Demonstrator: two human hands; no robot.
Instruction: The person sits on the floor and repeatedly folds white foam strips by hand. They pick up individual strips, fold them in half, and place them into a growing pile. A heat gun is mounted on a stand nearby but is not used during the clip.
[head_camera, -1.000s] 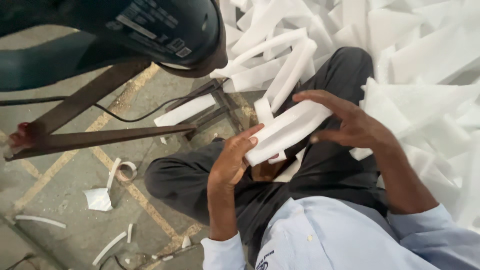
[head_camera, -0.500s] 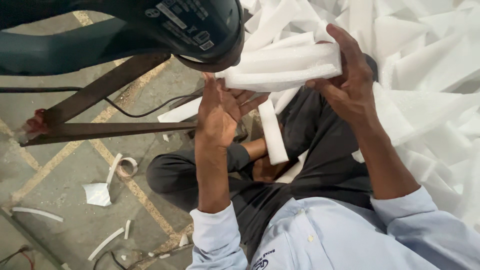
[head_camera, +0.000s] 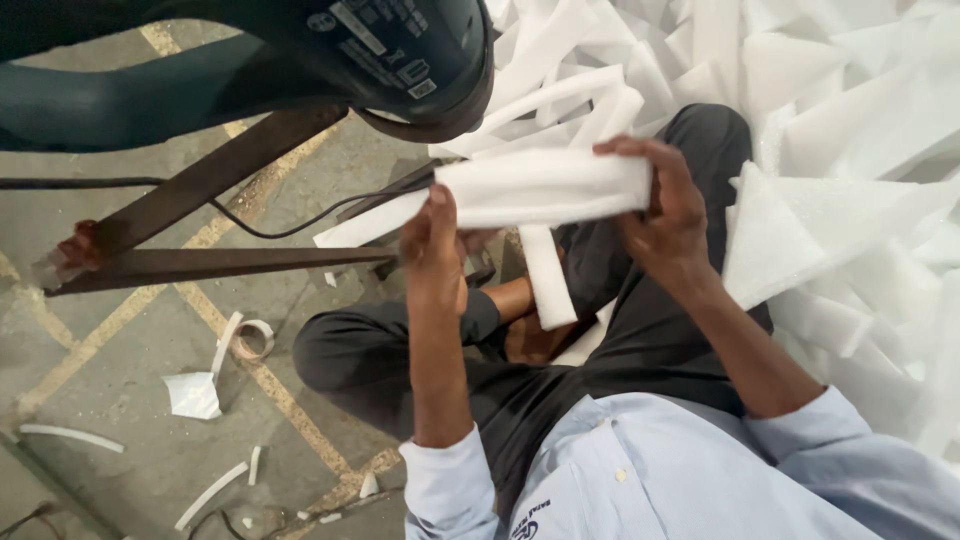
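Observation:
I hold a folded white foam sheet (head_camera: 545, 188) stretched level between both hands, in front of my chest. My left hand (head_camera: 435, 248) pinches its left end from below, thumb pointing up. My right hand (head_camera: 662, 210) wraps over its right end with the fingers curled on top. A narrow white foam strip (head_camera: 548, 278) lies on my lap under the sheet. I sit on the floor in dark trousers and a light blue shirt.
A large pile of white foam pieces (head_camera: 850, 150) fills the right and top. A dark round machine (head_camera: 400, 50) on a rusty metal frame (head_camera: 200, 265) stands at the upper left, with a black cable (head_camera: 290, 230). Foam scraps (head_camera: 195, 395) and a tape roll (head_camera: 252, 338) lie on the concrete floor.
Both hands raised the foam sheet from my lap to a level hold. It then came a little lower and to the right, and the view shifted slightly.

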